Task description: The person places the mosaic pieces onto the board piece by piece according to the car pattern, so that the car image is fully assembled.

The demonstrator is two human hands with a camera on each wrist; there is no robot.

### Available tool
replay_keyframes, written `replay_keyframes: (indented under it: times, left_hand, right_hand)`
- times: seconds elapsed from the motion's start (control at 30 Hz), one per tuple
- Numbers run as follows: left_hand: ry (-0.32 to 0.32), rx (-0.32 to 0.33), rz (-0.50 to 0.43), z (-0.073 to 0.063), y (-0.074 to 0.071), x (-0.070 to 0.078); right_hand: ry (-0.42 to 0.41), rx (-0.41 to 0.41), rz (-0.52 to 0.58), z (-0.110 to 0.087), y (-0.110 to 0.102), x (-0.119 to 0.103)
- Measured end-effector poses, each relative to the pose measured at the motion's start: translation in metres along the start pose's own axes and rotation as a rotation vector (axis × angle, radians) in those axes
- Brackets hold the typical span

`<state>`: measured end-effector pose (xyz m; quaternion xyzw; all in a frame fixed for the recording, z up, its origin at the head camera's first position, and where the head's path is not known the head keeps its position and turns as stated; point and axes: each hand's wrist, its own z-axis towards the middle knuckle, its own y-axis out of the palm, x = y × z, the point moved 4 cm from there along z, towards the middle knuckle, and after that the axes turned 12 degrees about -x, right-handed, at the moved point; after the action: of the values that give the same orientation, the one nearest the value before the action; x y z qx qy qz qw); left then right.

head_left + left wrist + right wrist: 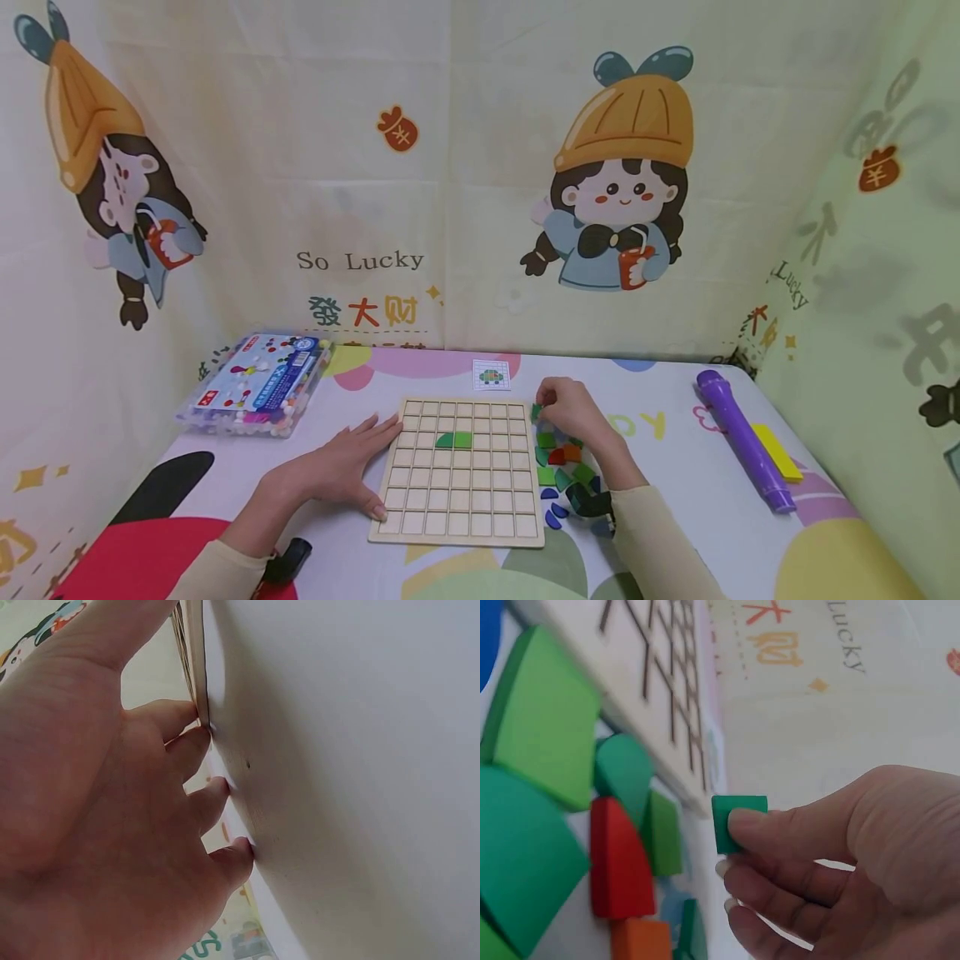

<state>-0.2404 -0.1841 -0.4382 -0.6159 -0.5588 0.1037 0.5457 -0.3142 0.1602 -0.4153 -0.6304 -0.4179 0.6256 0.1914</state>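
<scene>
A wooden grid board (457,540) lies in the middle of the table. Two pieces sit in neighbouring cells: a light green square (463,440) and a darker green rounded piece (446,441). My left hand (333,468) rests along the board's left edge, fingers extended and thumb at the near corner. In the left wrist view, fingertips of the left hand (127,802) touch the board's side (196,667) and the table. Beyond the board's far right corner, my right hand (576,415) pinches a dark green block (742,802) between thumb and fingers; its full shape is partly covered.
Loose pieces lie right of the board, among them a red piece (619,862), an orange block (641,941) and blue pieces (553,520). A pattern card (491,376) is behind the board. A clear plastic box (255,383) stands left; a purple tube (746,442) and yellow block (778,454) lie right.
</scene>
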Motion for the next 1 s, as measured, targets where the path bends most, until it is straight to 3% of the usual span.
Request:
replay_keyframes:
  times: [0.33,0.83,1.0]
  left_hand:
    - [-0.005,0.002,0.012,0.002,0.001,-0.002]
    - [-0.004,-0.001,0.014,0.0,0.0,0.0]
    - [0.001,-0.007,0.018,0.0,0.0,0.0]
  right_hand:
    - [-0.109,-0.092,0.151,0.002,0.019,-0.012]
    - [-0.198,-0.183,0.124,-0.006,0.045,-0.04]
    - [-0.233,-0.178,0.11,-0.01,0.051,-0.048]
